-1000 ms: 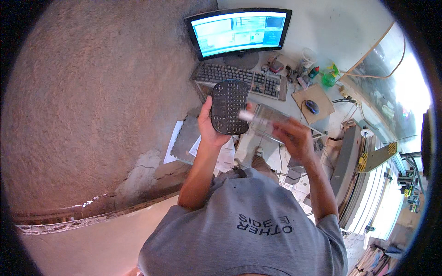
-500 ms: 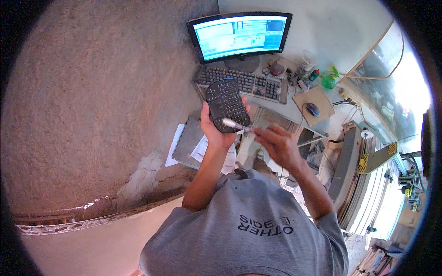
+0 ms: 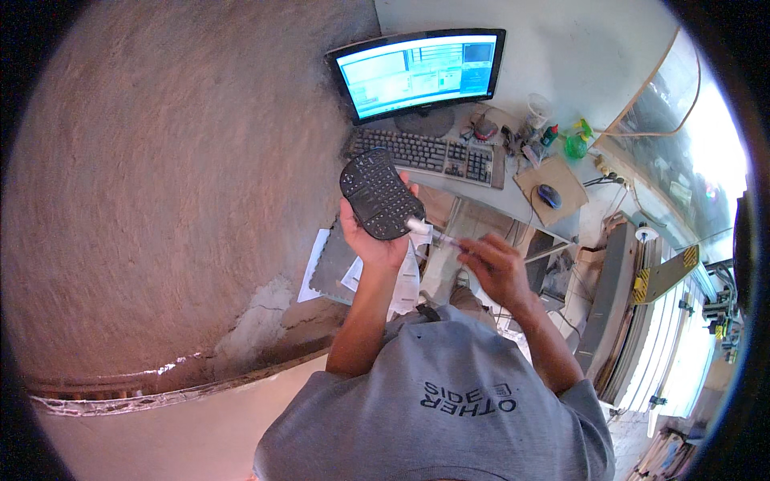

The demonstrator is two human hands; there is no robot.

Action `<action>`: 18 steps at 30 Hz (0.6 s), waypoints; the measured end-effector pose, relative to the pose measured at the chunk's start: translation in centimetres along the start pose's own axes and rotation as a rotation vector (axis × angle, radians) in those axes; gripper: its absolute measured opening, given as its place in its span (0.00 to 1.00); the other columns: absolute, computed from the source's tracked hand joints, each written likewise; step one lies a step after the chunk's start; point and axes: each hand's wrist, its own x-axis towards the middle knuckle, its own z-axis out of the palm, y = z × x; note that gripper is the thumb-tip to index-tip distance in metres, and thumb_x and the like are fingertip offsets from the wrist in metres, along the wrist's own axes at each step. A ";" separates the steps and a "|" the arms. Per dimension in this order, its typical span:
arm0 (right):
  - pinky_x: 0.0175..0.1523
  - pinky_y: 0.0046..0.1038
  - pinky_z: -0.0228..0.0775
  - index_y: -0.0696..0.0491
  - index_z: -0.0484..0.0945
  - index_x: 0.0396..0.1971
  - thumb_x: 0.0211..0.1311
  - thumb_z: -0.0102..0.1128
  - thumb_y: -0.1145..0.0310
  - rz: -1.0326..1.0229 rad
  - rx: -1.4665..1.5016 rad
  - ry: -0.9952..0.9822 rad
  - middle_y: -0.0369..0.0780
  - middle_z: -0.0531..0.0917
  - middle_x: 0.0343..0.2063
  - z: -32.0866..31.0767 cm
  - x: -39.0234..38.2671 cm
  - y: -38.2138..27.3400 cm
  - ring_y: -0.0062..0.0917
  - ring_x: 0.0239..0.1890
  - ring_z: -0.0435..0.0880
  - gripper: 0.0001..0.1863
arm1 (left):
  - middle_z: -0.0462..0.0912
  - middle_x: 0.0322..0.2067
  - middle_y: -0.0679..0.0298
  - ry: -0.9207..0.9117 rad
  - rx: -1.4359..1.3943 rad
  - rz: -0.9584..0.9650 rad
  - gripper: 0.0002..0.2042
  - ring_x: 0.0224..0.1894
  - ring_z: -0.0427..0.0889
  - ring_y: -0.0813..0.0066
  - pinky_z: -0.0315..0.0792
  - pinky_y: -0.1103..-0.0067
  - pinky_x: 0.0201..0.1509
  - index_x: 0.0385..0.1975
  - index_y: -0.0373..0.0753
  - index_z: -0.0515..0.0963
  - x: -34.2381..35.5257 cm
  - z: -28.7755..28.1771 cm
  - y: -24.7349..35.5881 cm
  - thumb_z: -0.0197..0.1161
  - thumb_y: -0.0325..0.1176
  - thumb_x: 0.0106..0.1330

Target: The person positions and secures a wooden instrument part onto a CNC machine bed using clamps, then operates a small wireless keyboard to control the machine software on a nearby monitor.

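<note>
Overhead, the left hand (image 3: pixel 377 244) gripped a small black handheld keyboard (image 3: pixel 375 192), raised in front of the surface (image 3: pixel 513 204). Its lower right edge touched a thin white tool (image 3: pixel 429 232) pinched by the right hand (image 3: pixel 497 268). Behind them sat a lit monitor (image 3: pixel 417 74), a full keyboard (image 3: pixel 425 154) and a mouse (image 3: pixel 549 195).
</note>
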 end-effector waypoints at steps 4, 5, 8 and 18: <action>0.35 0.33 0.76 0.54 0.86 0.48 0.61 0.70 0.71 0.110 -0.061 0.150 0.42 0.81 0.28 -0.6 0.9 1.0 0.34 0.29 0.83 0.15 | 0.78 0.62 0.52 -0.033 0.032 -0.002 0.31 0.64 0.76 0.43 0.65 0.47 0.72 0.66 0.41 0.72 -0.3 -0.3 0.2 0.50 0.58 0.74; 0.36 0.32 0.75 0.55 0.86 0.48 0.61 0.70 0.73 0.166 -0.077 0.180 0.43 0.82 0.29 -0.8 1.0 0.9 0.34 0.31 0.84 0.15 | 0.78 0.62 0.52 -0.016 0.032 -0.002 0.31 0.64 0.76 0.43 0.65 0.47 0.72 0.67 0.40 0.71 -0.3 -0.4 0.1 0.50 0.58 0.74; 0.34 0.33 0.77 0.52 0.87 0.46 0.61 0.71 0.71 0.027 -0.030 0.035 0.42 0.81 0.29 -0.5 -0.1 -0.7 0.34 0.29 0.84 0.13 | 0.78 0.62 0.52 0.047 0.043 -0.016 0.32 0.63 0.77 0.43 0.67 0.47 0.70 0.67 0.40 0.70 -0.3 -0.1 -0.5 0.49 0.58 0.74; 0.39 0.30 0.72 0.56 0.83 0.53 0.67 0.62 0.70 0.482 -0.075 0.458 0.43 0.83 0.30 -3.2 -0.8 11.2 0.26 0.29 0.81 0.16 | 0.76 0.64 0.50 -0.013 0.025 -0.152 0.30 0.64 0.75 0.41 0.69 0.48 0.68 0.69 0.40 0.69 0.3 -1.8 -1.9 0.52 0.54 0.74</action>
